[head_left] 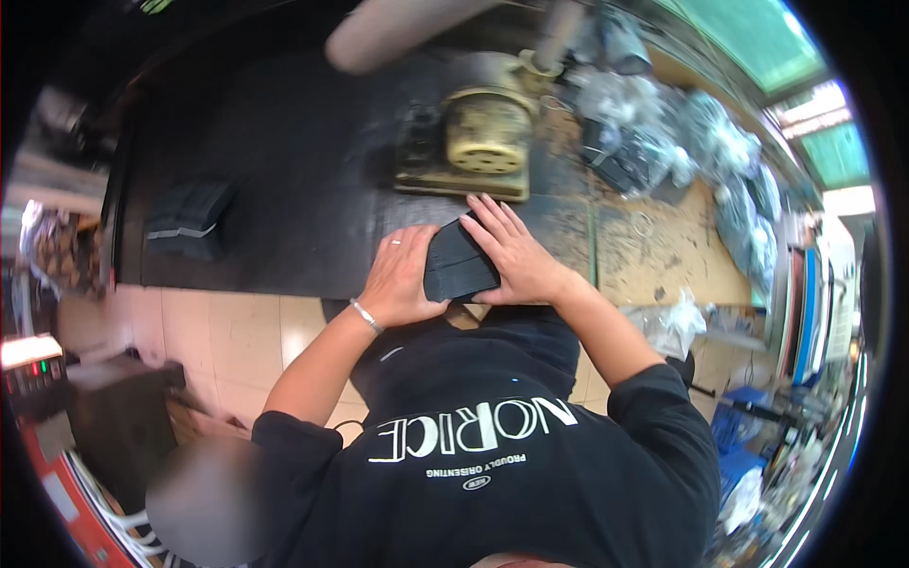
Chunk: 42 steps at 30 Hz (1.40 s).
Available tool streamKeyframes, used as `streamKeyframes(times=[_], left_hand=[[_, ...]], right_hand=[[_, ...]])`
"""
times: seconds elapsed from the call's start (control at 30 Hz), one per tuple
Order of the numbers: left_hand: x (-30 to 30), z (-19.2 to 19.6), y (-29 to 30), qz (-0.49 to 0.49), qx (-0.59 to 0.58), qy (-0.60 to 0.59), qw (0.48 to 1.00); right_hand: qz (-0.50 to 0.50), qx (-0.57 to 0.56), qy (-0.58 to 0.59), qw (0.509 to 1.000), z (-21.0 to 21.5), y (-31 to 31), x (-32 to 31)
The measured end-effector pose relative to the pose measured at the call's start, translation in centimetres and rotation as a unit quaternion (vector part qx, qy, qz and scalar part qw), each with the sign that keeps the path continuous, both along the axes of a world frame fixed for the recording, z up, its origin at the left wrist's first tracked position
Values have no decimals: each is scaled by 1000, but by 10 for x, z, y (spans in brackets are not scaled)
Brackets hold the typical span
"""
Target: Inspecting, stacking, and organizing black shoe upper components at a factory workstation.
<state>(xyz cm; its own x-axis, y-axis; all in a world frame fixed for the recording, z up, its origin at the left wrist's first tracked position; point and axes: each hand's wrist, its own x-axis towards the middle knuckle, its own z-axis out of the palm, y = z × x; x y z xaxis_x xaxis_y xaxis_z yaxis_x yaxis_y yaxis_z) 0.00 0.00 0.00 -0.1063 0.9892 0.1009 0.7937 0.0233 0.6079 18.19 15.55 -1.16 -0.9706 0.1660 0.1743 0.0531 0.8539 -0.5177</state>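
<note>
Between my two hands, at the front edge of the black work table (284, 189), is a stack of dark, flat rectangular pieces (459, 260). I cannot make out their material. My left hand (402, 276) presses on the stack's left side, its thumb at the near edge. On the opposite side my right hand (516, 257) grips the stack, fingers stretched over the far corner and thumb near the front. Just beyond my right fingertips stands a cream-coloured round machine housing (488, 133) with holes in its face, on a flat base.
A second dark bundle (194, 218) with a pale band lies at the table's left. Plastic-wrapped bags (630, 133) pile up at the back right, beside a bare wooden board (663, 246). A thick pale tube (398, 33) hangs over the far edge.
</note>
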Motion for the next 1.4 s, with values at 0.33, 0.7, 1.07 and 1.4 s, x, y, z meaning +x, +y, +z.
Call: streamKeyframes(times=[0.33,0.7,1.07,1.4], left_hand=[[48,-31,76,-100,-78,28,991],[41,-75,78,-20,-9,-61,998],[66,-87,79,69,86,-76,991],[58,-76,84,26,30,-41,998]], right_hand=[[-37,-59,-41,997,-54,68,80],[-104,-91,16,990,-62,81,96],[-236,17,34,971,-91,39,69],[-195,-176,54,963,-66,40,95]])
